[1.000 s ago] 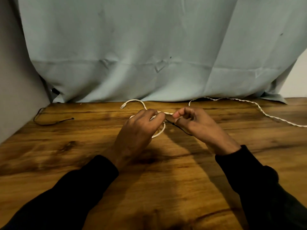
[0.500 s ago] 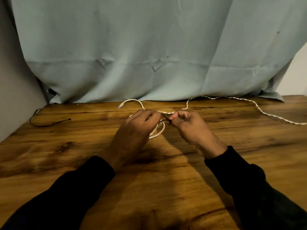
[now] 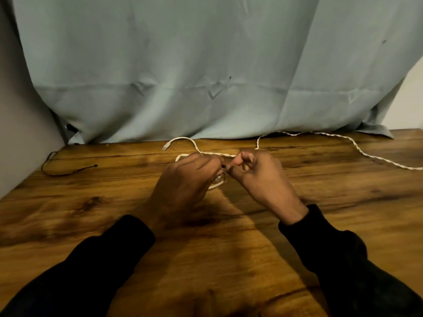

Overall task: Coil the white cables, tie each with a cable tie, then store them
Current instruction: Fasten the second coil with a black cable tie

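Here the coil (image 3: 218,179) of white cable (image 3: 357,149) is gripped on the table (image 3: 114,202) under the curled fingers of the left hand (image 3: 187,177), only its arc being seen beside the fingertips. A black tie (image 3: 223,166) is pinched by the right hand (image 3: 256,177), just off the left fingertips. A second tie (image 3: 68,173) is seen far left of both hands.

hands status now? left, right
Left hand: fingers curled on the coiled white cable.
Right hand: pinching a black cable tie.
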